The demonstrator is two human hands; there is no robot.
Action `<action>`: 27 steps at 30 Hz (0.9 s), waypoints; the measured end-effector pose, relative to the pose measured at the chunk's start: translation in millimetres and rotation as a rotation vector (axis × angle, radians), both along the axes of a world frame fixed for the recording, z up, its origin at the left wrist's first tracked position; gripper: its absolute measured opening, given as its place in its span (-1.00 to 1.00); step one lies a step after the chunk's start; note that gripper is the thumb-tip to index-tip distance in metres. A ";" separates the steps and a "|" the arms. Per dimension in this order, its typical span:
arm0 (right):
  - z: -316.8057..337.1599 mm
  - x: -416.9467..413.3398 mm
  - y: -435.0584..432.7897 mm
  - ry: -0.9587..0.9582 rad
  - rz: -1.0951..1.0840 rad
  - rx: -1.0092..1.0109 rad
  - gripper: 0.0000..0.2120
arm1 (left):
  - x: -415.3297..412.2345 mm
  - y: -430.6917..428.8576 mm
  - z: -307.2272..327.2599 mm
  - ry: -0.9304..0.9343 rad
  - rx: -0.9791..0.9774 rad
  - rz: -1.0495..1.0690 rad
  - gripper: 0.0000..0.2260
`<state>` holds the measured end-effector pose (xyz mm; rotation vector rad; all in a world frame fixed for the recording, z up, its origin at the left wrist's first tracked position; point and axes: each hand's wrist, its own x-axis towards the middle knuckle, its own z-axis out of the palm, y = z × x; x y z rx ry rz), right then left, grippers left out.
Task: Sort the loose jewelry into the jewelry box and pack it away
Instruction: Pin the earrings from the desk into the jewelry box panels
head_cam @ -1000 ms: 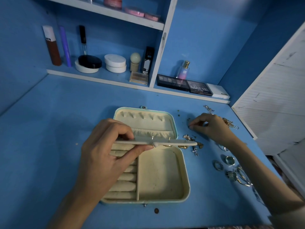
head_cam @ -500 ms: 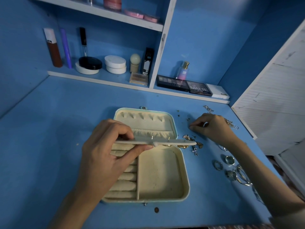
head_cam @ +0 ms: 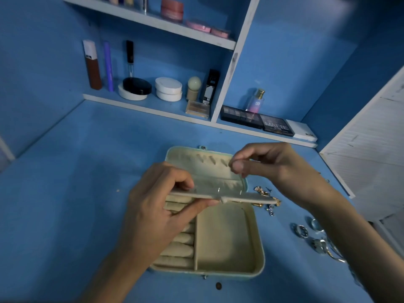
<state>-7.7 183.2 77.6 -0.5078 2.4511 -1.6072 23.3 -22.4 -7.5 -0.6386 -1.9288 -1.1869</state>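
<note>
Right hand has risen off the worktop, grip pinching a small piece; left hand holds the earring panel below, probably for pinning.

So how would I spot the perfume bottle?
Find the white shelf unit behind the blue desk, and its right-hand bay. There, behind the dark eyeshadow palettes, stands the perfume bottle: the only upright thing, pink-to-purple with a gold cap.

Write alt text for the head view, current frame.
A person's left hand grips a cream earring panel across an open jewelry box on a blue table, while the right hand pinches its fingertips together over the lid, any piece between them too small to see. Loose rings lie right of the box.
</note>
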 end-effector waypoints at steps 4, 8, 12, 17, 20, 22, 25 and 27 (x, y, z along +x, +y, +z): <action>5.9 6.2 -16.9 -0.055 0.172 0.050 -0.93 | -0.4 0.4 -0.3 0.014 -0.001 0.013 -0.69; 4.7 6.9 -17.7 -0.088 0.204 0.057 -0.92 | -1.1 0.7 -1.6 0.015 -0.005 0.024 -0.70; 3.1 7.2 -15.6 -0.112 0.195 0.033 -0.94 | -0.5 0.6 -1.5 0.016 -0.002 0.028 -0.69; 2.5 7.3 -15.8 -0.112 0.208 0.046 -0.94 | -0.5 0.6 -2.1 0.011 -0.014 0.043 -0.68; 2.8 6.5 -15.6 -0.109 0.208 0.053 -0.93 | -0.9 0.5 -2.1 0.018 -0.018 0.046 -0.68; 2.5 6.0 -15.1 -0.115 0.210 0.047 -0.94 | -1.1 0.4 -2.1 0.022 -0.023 0.045 -0.69; 1.0 5.4 -14.8 -0.126 0.209 0.033 -0.93 | -1.1 0.2 -1.8 0.025 -0.018 0.036 -0.69; -0.2 5.1 -14.3 -0.127 0.209 0.029 -0.91 | -1.3 0.3 -1.6 0.025 -0.018 0.033 -0.69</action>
